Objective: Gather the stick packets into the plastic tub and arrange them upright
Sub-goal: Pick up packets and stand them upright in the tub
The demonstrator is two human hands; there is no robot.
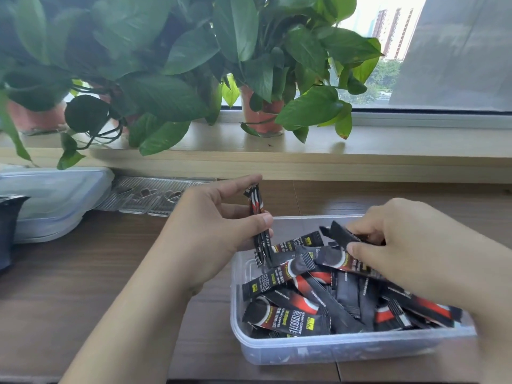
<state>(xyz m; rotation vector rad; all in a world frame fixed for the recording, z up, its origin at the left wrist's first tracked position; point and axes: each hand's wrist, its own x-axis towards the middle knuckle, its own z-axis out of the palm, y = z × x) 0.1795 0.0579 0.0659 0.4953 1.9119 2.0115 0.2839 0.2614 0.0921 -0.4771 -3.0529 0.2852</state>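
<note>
A clear plastic tub (327,351) stands on the wooden table at the lower right. Several black and red stick packets (293,317) lie jumbled flat inside it. My left hand (219,225) grips a small upright bundle of stick packets (259,231) over the tub's far left corner, their lower ends reaching into the tub. My right hand (415,245) is over the tub's far right side, pinching one black packet (343,236) lifted at a slant above the pile.
A translucent lid (55,195) lies at the left, a dark bag (8,228) at the left edge. Clear plastic trays (149,195) sit behind my left hand. Potted plants (260,106) stand on the wooden windowsill (388,151) beyond.
</note>
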